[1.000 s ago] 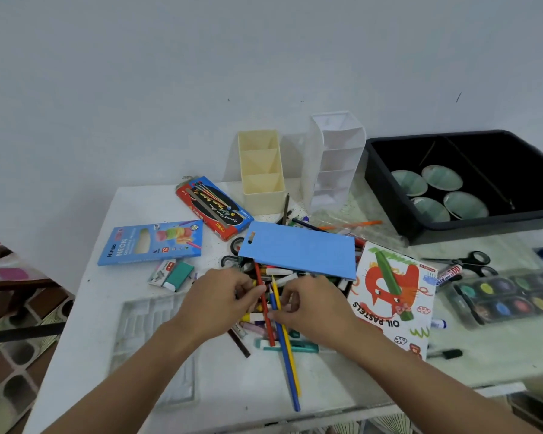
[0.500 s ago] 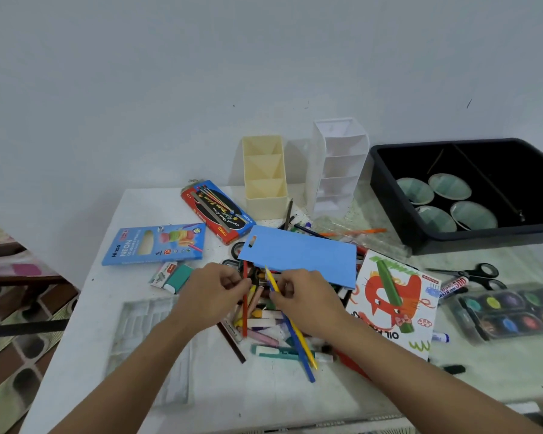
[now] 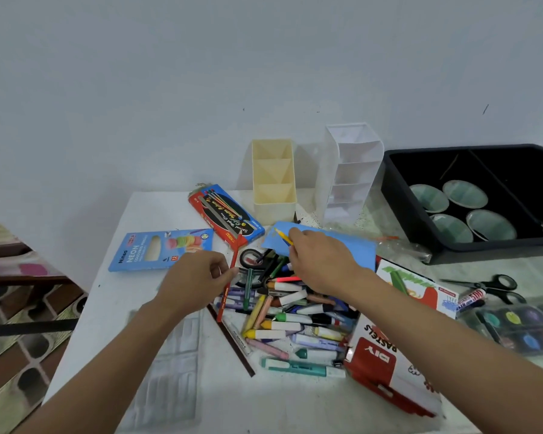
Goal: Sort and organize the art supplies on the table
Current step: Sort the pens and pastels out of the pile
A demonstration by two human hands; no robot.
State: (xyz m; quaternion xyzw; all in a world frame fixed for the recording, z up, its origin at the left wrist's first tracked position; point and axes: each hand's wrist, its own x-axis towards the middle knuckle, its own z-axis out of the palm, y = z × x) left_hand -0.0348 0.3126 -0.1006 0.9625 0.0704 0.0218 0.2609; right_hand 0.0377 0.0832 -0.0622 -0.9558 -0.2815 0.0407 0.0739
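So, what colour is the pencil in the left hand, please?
Red; the pencil in the left hand shows best in the head view.

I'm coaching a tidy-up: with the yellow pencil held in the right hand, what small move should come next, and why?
Probably drop the yellow pencil into the cream organizer: the right hand pinches it above the pile, and the organizer stands just beyond, its compartments seemingly empty. The left hand holds a red pencil that could follow.
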